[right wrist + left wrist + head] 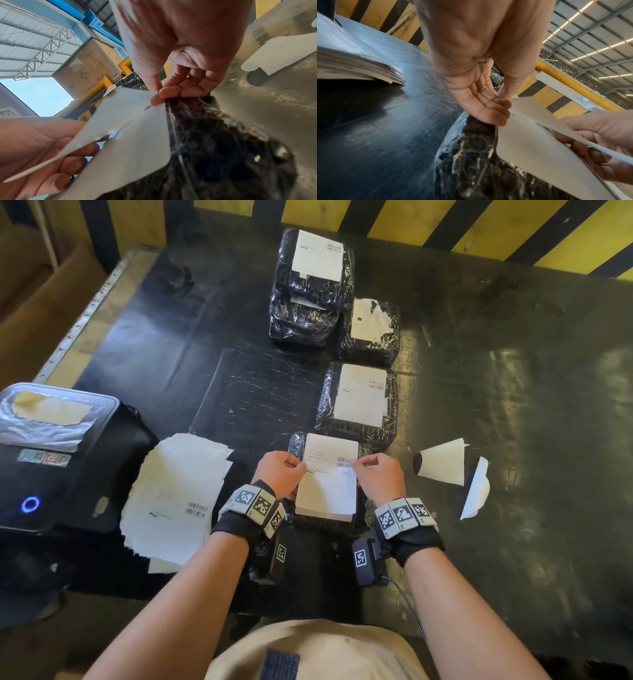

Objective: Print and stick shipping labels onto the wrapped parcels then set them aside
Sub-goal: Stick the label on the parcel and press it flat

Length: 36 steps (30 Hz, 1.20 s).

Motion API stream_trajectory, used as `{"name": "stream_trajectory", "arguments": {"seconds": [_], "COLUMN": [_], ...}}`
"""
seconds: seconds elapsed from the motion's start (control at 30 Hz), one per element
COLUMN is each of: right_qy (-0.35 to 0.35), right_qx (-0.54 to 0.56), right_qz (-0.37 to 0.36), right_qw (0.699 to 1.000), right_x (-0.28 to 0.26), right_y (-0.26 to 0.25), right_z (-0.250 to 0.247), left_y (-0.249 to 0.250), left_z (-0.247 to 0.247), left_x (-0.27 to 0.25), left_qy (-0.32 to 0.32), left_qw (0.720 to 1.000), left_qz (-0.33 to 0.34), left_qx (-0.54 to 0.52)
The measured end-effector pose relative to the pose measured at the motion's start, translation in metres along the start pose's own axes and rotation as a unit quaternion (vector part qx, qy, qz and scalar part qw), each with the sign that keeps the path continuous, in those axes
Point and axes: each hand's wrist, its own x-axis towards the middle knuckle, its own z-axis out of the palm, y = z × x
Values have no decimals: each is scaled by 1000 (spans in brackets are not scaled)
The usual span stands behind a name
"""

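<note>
A black bubble-wrapped parcel (296, 444) lies at the table's near edge, mostly covered by a white shipping label (329, 484). My left hand (301, 466) pinches the label's left edge and my right hand (359, 464) pinches its right edge. In the left wrist view the left hand (502, 106) pinches a lifted sheet, while a lower part of the label (527, 151) lies on the parcel (471, 165). The right wrist view shows the right hand (158, 98) gripping the same label (135, 138) over the parcel (223, 148).
A black label printer (51, 460) stands at the left beside a stack of printed labels (174, 494). Labelled parcels (358, 398) (371, 326) and a stack of parcels (311, 285) sit behind. Two peeled backing papers (442, 462) (476, 489) lie to the right.
</note>
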Motion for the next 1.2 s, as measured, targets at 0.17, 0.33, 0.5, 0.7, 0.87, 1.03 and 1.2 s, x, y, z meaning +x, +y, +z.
{"name": "stream_trajectory", "arguments": {"seconds": [0.17,0.33,0.5,0.7,0.87,1.03,1.2], "right_qy": [-3,-11,-22,-4,-11,-105,-101], "right_qx": [-20,-59,-136,-193,-218,-329,-354], "right_qz": [-16,-23,-22,-46,-225,-240,-213], "right_qw": [1000,998,990,980,950,907,905], "right_x": [0,3,3,-6,-9,-12,-6], "right_y": [-1,-2,-5,0,-5,-18,-8], "right_z": [-2,-2,-11,-19,-4,21,21], "left_y": [1,3,5,9,7,0,-8], "left_z": [0,-1,-1,-1,-1,-1,-4], "left_x": [0,1,0,-3,-4,1,2], "left_qy": [-2,-9,-6,-5,0,0,4], "left_qw": [1000,1000,1000,1000,1000,1000,1000], "left_qz": [-7,-13,-10,-8,0,-13,-15], "left_qx": [0,0,15,22,24,11,10]}}
